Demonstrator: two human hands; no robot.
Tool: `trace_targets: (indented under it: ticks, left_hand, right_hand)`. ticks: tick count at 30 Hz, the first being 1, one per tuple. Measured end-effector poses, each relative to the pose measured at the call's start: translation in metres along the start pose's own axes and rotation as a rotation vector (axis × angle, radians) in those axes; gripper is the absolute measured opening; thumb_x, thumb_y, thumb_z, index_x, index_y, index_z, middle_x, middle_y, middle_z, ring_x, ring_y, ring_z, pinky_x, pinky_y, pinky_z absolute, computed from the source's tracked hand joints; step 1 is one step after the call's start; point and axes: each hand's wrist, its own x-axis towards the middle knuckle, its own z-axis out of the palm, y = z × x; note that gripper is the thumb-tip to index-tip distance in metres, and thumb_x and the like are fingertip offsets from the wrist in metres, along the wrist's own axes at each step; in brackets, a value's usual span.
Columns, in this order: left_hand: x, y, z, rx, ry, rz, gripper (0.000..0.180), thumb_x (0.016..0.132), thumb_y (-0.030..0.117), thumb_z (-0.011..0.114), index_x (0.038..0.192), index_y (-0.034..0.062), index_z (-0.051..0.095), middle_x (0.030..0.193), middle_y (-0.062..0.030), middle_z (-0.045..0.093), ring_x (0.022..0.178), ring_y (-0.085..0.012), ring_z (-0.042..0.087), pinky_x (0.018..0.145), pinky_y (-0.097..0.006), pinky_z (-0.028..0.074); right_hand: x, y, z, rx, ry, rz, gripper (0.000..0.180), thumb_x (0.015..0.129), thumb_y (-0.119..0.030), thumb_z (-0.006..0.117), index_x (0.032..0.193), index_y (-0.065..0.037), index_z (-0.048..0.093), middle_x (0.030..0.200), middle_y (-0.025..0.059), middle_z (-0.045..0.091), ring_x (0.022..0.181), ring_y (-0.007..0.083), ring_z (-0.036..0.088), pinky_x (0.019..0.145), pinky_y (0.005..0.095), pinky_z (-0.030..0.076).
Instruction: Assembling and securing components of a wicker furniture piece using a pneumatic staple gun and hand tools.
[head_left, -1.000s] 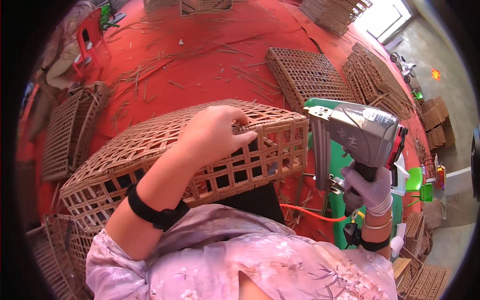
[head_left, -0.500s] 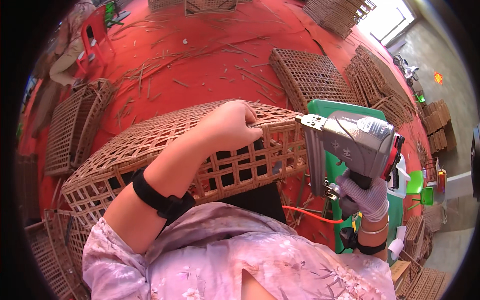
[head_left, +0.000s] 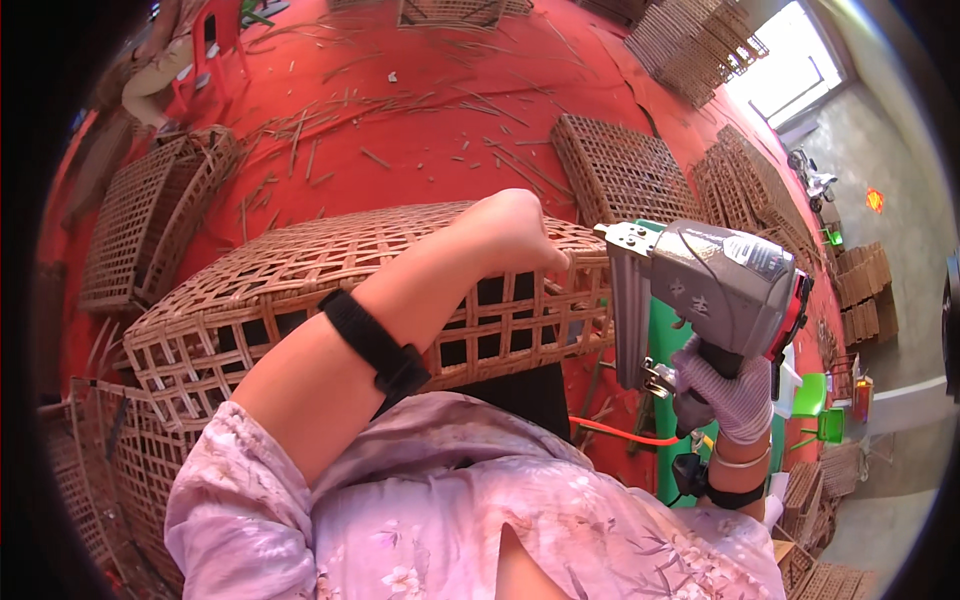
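Observation:
A brown woven rattan basket [head_left: 340, 262] lies in front of me, its open lattice side toward me. My left hand [head_left: 522, 232] is closed on its upper edge near the right end, fingertips curled over the rim and partly hidden. My right hand [head_left: 732, 392], in a grey-white glove, grips the handle of a grey pneumatic staple gun [head_left: 722, 280]. The gun's metal nose points left, close to the basket's right corner. An orange air hose [head_left: 622, 432] runs below it.
Behind the gun stands a green surface [head_left: 668, 340]. Woven panels and baskets [head_left: 620, 165] are stacked around the red floor [head_left: 440, 130], which is littered with cane scraps. A red chair [head_left: 210, 50] and a seated person [head_left: 160, 85] are at far left; green chairs [head_left: 810, 395] stand at right.
My left hand has slid right along the basket's edge, nearer the gun's nose. The staple gun stays in my right hand at about the same place. The view has shifted slightly.

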Motion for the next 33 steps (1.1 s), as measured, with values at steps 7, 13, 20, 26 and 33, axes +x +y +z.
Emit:
trace_targets:
  ticks: [7, 13, 20, 26, 33]
  left_hand:
    - [-0.024, -0.015, 0.0, 0.039, 0.049, 0.049, 0.042, 0.075, 0.035, 0.073, 0.098, -0.0006, 0.071, 0.097, -0.0174, 0.069, 0.088, -0.0282, 0.066, 0.078, -0.038, 0.052]
    - [-0.13, -0.054, -0.022, 0.401, 0.415, 0.438, 0.048, 0.081, 0.031, 0.069, 0.118, 0.0038, 0.057, 0.118, -0.0173, 0.059, 0.113, -0.0332, 0.056, 0.097, -0.042, 0.044]
    - [-0.278, -0.144, -0.064, 0.533, 0.786, 0.051, 0.057, 0.076, 0.029, 0.074, 0.122, 0.004, 0.051, 0.119, -0.0162, 0.058, 0.114, -0.0339, 0.053, 0.103, -0.044, 0.038]
    - [-0.307, -0.165, -0.061, 0.647, 1.003, -0.105, 0.066, 0.071, 0.037, 0.078, 0.12, 0.005, 0.048, 0.116, -0.0151, 0.056, 0.113, -0.0344, 0.053, 0.107, -0.048, 0.032]
    - [-0.29, -0.178, -0.06, 0.512, 1.092, 0.008, 0.056, 0.064, 0.03, 0.077, 0.105, 0.0047, 0.049, 0.093, -0.0119, 0.058, 0.094, -0.03, 0.056, 0.094, -0.045, 0.038]
  right_hand:
    - [0.005, -0.027, 0.017, 0.026, 0.012, 0.123, 0.027, 0.079, -0.006, 0.075, 0.102, 0.0, 0.062, 0.07, 0.0026, 0.061, 0.059, 0.0102, 0.057, 0.054, 0.0259, 0.046]
    - [-0.008, -0.025, 0.007, -0.165, -0.067, 0.056, 0.042, 0.077, -0.001, 0.066, 0.117, 0.005, 0.055, 0.069, 0.0058, 0.059, 0.057, 0.013, 0.058, 0.054, 0.0254, 0.046]
    - [0.002, -0.039, 0.031, -0.271, -0.214, -0.093, 0.054, 0.071, -0.006, 0.078, 0.118, 0.003, 0.054, 0.093, 0.0108, 0.064, 0.077, 0.0163, 0.063, 0.068, 0.0285, 0.052]
    - [0.023, -0.115, 0.117, -0.033, -0.532, 0.059, 0.065, 0.075, -0.007, 0.079, 0.132, -0.006, 0.047, 0.127, 0.0112, 0.056, 0.119, 0.0246, 0.054, 0.097, 0.0336, 0.047]
    - [0.048, -0.172, 0.177, -0.594, -0.801, -0.363, 0.067, 0.075, -0.005, 0.077, 0.132, -0.003, 0.041, 0.13, 0.0126, 0.049, 0.116, 0.0254, 0.052, 0.094, 0.0352, 0.049]
